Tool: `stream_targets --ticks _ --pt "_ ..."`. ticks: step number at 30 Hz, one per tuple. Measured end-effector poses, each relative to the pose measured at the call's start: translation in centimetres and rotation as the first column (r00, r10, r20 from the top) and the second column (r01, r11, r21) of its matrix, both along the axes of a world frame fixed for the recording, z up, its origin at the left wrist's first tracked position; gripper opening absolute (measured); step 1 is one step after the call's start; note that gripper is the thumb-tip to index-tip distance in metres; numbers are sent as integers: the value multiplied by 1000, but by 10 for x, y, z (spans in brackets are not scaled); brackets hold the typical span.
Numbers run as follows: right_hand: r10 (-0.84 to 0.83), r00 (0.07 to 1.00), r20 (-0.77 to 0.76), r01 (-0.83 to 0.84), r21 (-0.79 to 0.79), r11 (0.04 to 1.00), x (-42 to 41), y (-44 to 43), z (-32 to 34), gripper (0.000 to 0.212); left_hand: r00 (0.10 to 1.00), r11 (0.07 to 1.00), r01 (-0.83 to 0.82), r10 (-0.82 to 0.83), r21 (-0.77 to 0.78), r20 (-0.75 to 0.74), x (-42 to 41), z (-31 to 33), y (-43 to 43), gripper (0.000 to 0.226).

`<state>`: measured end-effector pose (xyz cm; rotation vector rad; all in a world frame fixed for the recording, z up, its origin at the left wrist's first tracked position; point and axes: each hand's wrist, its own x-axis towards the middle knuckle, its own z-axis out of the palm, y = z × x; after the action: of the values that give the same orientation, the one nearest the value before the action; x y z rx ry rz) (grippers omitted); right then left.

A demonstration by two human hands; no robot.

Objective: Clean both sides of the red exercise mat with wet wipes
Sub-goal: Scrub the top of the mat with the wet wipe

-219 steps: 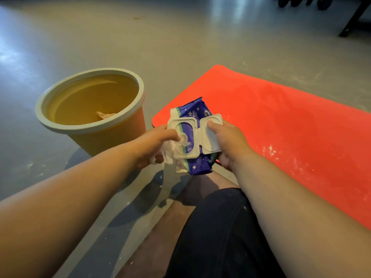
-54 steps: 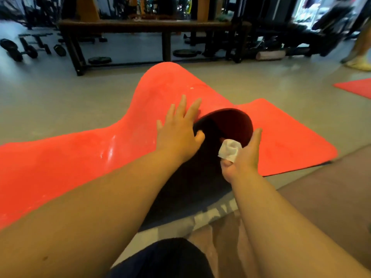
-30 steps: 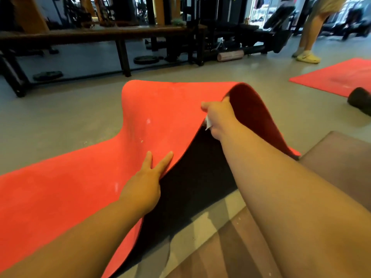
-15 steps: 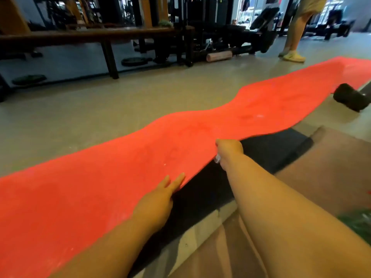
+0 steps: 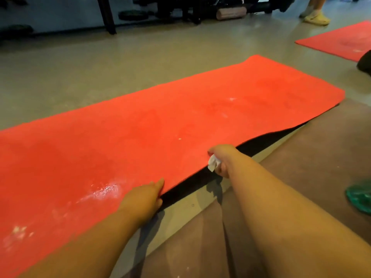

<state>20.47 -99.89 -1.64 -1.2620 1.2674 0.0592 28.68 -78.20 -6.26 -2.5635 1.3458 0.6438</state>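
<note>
The red exercise mat (image 5: 160, 125) lies stretched out across the grey floor, with white smudges on its surface. Its near edge is lifted a little and shows a dark gap beneath. My left hand (image 5: 143, 197) holds that near edge, fingers on top. Further right along the same edge, my right hand (image 5: 221, 159) grips the mat while also holding a crumpled white wet wipe (image 5: 212, 164) in its curled fingers.
A brown floor panel (image 5: 301, 167) lies under my forearms at the right. A second red mat (image 5: 341, 40) lies at the far right, with a person's foot in a yellow shoe (image 5: 316, 17) behind it. A green object (image 5: 360, 197) sits at the right edge. Gym benches and weights stand at the back.
The mat, folded and raised a second ago, has come down and now lies nearly flat. Both hands have stayed on its near edge and moved lower.
</note>
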Motion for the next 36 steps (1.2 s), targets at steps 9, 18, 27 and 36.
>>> stream_targets --ticks 9,18,27,36 --pt "655 726 -209 -635 162 756 20 97 32 55 999 1000 19 -18 -13 33 9 1 81 85" --pt "770 638 4 -769 -66 636 139 309 34 18 770 774 -631 618 -48 -159 72 22 343 65" --pt "925 372 74 -896 -231 378 209 575 12 27 369 368 -929 917 -37 -154 111 6 590 48" --pt "910 413 23 -855 -336 396 222 659 -42 11 94 23 -964 961 -266 -260 105 -28 674 41"
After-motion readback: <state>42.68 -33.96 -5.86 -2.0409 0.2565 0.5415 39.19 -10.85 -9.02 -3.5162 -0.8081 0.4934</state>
